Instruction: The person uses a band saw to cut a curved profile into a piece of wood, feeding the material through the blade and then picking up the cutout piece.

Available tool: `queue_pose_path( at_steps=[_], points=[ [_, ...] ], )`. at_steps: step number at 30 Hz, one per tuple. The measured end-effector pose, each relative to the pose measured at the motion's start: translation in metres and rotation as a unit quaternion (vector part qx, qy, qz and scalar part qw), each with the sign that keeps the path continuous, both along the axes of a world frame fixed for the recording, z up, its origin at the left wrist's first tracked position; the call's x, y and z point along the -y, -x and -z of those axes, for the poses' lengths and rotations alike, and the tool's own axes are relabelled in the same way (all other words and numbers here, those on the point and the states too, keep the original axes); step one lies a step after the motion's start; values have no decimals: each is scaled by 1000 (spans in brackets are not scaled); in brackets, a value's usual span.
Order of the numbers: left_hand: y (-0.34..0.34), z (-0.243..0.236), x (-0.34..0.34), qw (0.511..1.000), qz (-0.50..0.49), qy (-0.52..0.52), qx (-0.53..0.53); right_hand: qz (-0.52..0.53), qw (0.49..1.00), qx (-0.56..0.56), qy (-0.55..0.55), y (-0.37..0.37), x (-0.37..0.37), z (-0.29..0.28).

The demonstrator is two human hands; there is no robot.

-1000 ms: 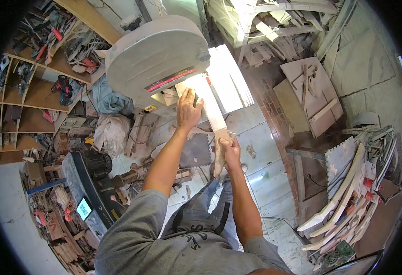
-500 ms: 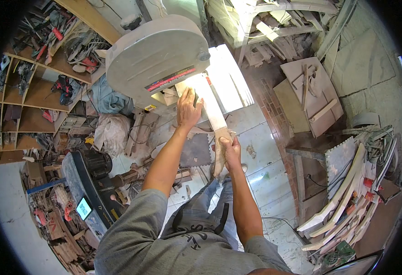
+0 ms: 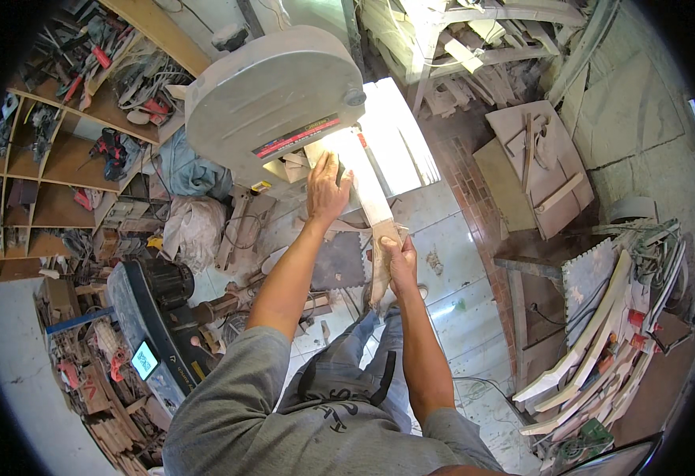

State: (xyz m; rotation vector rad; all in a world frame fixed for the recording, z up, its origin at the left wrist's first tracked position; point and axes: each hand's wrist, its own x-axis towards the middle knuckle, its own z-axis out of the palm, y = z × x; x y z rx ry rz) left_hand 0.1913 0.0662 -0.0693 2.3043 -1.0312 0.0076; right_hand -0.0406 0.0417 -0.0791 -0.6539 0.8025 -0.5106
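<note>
A long pale wooden board [image 3: 367, 190] lies on the bright table [image 3: 399, 139] of a band saw, under the saw's round grey housing [image 3: 272, 99]. My left hand [image 3: 327, 190] presses flat on the board's left side, close to the housing. My right hand [image 3: 397, 258] grips the board's near end, which hangs off the table toward me. The blade itself is hidden behind the housing and my left hand.
Wooden shelves [image 3: 62, 151] with tools fill the left wall. A dark machine [image 3: 153, 317] with a small lit screen stands at lower left. Curved wooden pieces [image 3: 601, 349] lean at right, flat panels [image 3: 534, 170] lie at upper right. Cloth and wood scraps litter the tiled floor [image 3: 450, 270].
Almost nothing differs; both hands stay on the board in the same places, with at most a slight shift of the board.
</note>
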Motion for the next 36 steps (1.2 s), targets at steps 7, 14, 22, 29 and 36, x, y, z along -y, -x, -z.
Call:
queue_pose_path(
  at_steps=[7,14,22,29,36],
  points=[
    [0,1,0,1000,1,-3,2,3,1000,-17,6,-2,0,0],
    [0,1,0,1000,0,-6,1,-2,1000,-6,6,-3,1,1],
    [-1,3,0,1000,5,4,12,1,1000,1,2,-5,1,1],
    [1,-1,0,1000,3,7,6,1,1000,-4,8,-6,2,0],
    [-2,3,-2,1000,3,11,8,1,1000,-4,5,-9,2,-1]
  ],
)
